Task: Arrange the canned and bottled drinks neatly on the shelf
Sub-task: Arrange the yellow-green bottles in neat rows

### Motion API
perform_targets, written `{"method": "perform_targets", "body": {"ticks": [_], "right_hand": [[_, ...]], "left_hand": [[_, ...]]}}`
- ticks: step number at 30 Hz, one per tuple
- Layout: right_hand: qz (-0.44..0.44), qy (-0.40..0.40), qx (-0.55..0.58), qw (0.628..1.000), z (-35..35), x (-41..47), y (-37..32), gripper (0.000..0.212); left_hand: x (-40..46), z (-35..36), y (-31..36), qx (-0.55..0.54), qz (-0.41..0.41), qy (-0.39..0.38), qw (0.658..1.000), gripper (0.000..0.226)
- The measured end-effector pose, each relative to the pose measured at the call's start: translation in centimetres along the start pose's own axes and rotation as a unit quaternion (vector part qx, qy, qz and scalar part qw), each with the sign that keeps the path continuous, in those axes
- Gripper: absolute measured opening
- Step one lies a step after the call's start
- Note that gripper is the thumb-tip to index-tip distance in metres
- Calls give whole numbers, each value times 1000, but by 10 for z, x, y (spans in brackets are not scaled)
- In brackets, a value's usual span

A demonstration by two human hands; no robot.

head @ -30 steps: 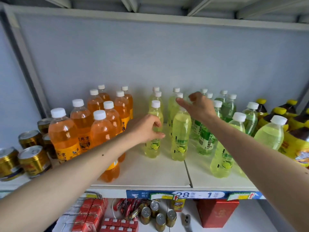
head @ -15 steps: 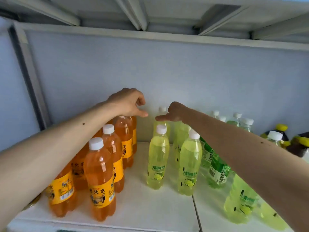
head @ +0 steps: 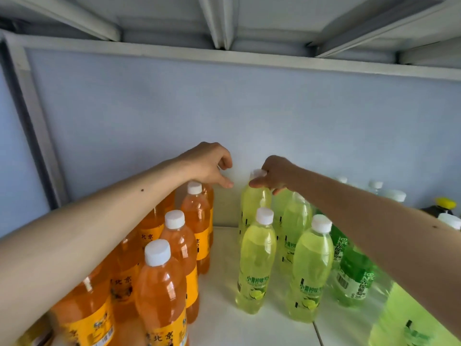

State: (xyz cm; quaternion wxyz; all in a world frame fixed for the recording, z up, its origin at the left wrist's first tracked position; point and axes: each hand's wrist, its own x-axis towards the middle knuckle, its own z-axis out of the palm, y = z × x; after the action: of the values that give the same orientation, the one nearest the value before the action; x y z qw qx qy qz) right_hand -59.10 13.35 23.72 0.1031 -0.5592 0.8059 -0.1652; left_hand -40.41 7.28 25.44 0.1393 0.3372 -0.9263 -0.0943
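Standing at the back of the white shelf (head: 224, 318), a pale yellow-green lime bottle (head: 254, 203) has its white cap gripped by the right hand (head: 274, 174). Three more lime bottles stand in front. Over the orange bottles (head: 197, 221) hovers the left hand (head: 212, 166), fingers loosely curled, holding nothing. Green-labelled bottles (head: 354, 273) crowd the right.

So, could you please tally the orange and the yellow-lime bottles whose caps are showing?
Orange bottles: 3
Yellow-lime bottles: 3, the rear one's cap in the grip of the right hand
Total: 6
The arms hide other bottles.
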Motion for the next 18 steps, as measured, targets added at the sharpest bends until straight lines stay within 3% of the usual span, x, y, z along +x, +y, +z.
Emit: {"method": "perform_targets", "body": {"ticks": [9,13,18], "right_hand": [[-70,49,141,986,-63,-17,-26,35],[-88,60,170,980,-67,-16,-36,34],[-92,62,158,981,-67,-13,-38,35]], "left_hand": [[28,2,-7,-98,20,-60,993,92],[36,2,-9,-153,41,-52,986,77],[42,6,-8,-142,61,-55,986,70]]}}
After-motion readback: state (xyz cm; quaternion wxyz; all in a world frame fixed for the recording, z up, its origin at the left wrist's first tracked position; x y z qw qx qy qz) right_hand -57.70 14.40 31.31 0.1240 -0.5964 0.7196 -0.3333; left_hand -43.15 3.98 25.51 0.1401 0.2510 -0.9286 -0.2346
